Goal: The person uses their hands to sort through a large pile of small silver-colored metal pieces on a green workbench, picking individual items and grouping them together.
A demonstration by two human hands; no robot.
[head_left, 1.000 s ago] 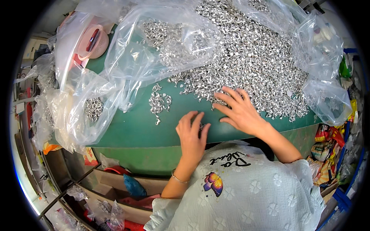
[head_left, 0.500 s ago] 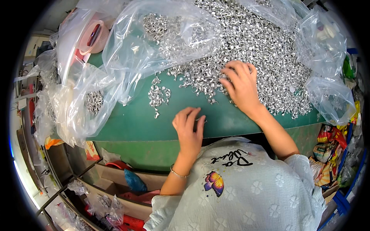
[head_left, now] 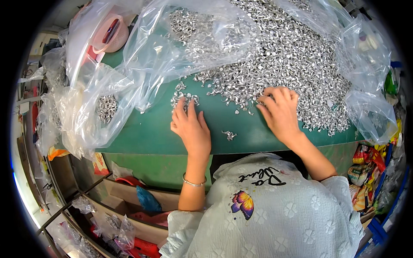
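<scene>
A broad heap of small curved silvery metal pieces (head_left: 301,64) covers the right and far part of the green table. My right hand (head_left: 282,112) rests at the near edge of this heap, fingers bent and apart, tips touching the pieces. My left hand (head_left: 192,131) reaches over a small separate pile of the same pieces (head_left: 193,99). Its fingers are stretched out and spread, covering the pile's near side. Between my hands a little cluster of metal pieces (head_left: 229,135) lies by itself near the table's front edge.
Clear plastic sheeting (head_left: 150,56) drapes over the table's far left and part of the heap. One clear bag (head_left: 107,108) holds more metal pieces. A pink basket (head_left: 117,41) stands at the far left. Below the table are open drawers (head_left: 124,193); colourful packages (head_left: 365,167) lie at the right.
My left hand has moved left and away from me, onto the small pile, uncovering the little cluster. My right hand has shifted slightly nearer along the heap's edge.
</scene>
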